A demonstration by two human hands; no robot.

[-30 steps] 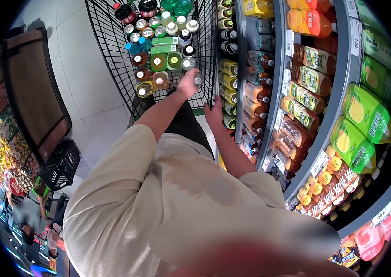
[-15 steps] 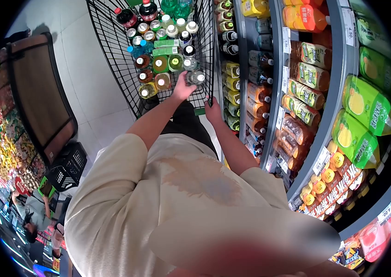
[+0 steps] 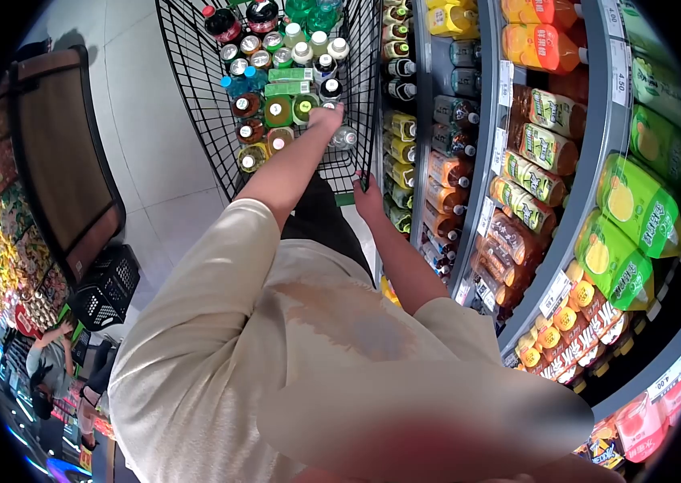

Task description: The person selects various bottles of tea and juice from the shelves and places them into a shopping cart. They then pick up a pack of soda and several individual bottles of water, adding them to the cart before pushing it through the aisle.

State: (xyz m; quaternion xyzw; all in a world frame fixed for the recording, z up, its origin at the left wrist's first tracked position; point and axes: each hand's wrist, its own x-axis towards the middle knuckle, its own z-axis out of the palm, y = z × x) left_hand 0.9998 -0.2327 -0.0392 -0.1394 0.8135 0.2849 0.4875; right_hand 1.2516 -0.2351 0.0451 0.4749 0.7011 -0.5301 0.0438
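Note:
My left hand (image 3: 326, 119) reaches into the wire shopping cart (image 3: 195, 97), its fingers closed around the top of a clear bottle with a pale cap (image 3: 329, 105). Its lower part is hidden by my hand and the other drinks. Just nearer to me, a clear plastic bottle (image 3: 344, 138) stands upright in the cart's right corner, apart from my hand. My right hand (image 3: 368, 198) is wrapped around the cart's handle (image 3: 347, 197) at its right end.
The cart holds several cola bottles (image 3: 222, 24), cans (image 3: 261, 59), green cartons (image 3: 289, 74) and tea bottles (image 3: 247, 105). Drink shelves (image 3: 481, 161) run close along the right. At left are a candy display (image 3: 14, 241), a black basket (image 3: 107, 286) and other people (image 3: 51, 362).
My left hand has left the clear bottle in the near corner and moved forward to the bottle beyond it. My right hand stays on the handle.

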